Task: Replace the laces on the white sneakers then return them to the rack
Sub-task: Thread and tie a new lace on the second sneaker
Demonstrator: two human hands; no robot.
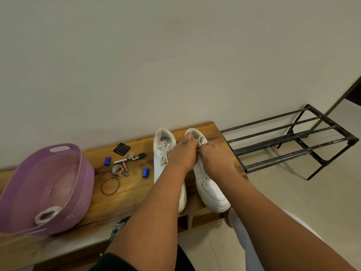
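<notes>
Two white sneakers stand side by side on the wooden bench [127,194], toes toward me. The left sneaker [163,153] has a white lace tied in a bow over its tongue. Over the right sneaker [211,189], my left hand [183,153] and my right hand [214,155] meet near the top eyelets, both pinching its white lace [202,140]. A loop of that lace shows above my right hand. The black metal shoe rack [293,141] stands on the floor to the right of the bench.
A purple plastic basket [78,173] sits at the bench's left with a coiled white lace [46,214] inside. Small items lie between basket and shoes: two blue clips, keys, a black square, a bracelet [110,185]. A pale wall runs behind the bench.
</notes>
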